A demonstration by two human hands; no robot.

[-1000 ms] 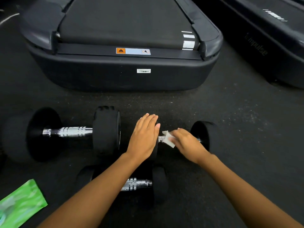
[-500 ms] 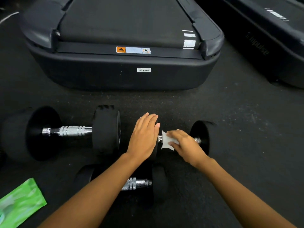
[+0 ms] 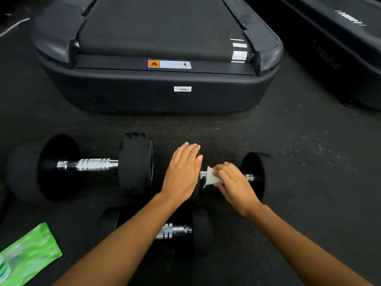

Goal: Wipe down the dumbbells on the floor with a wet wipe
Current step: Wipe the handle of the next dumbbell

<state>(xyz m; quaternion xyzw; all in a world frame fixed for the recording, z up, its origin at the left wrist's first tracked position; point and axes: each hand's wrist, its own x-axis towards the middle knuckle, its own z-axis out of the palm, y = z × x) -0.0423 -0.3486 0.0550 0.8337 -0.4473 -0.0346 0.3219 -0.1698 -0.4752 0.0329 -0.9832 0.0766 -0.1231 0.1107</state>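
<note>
I see a matt, speckled, rough rubber floor (image 3: 299,162). The dumbbells (image 3: 134,164) have dull black rubbery heads and shiny chrome handles (image 3: 90,164) with knurled bands. Near them lies a glossy green plastic packet (image 3: 26,254). The wet wipe (image 3: 211,178) looks like thin white cloth. The treadmill (image 3: 156,96) shell is smooth, semi-matt black plastic.

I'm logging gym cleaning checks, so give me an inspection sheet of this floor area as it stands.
Surface: dark speckled rubber floor.
Job's things: three dumbbells; large dumbbell at left, near dumbbell under the forearms, right dumbbell being wiped; white wet wipe on its chrome handle.
Clutter: green wipes packet, lower left.
Grippers: left hand flat on the right dumbbell's inner head; right hand pinching the wipe.
Cables: white line at top left, unclear.
Surroundings: treadmill ahead, second machine at right.
</note>
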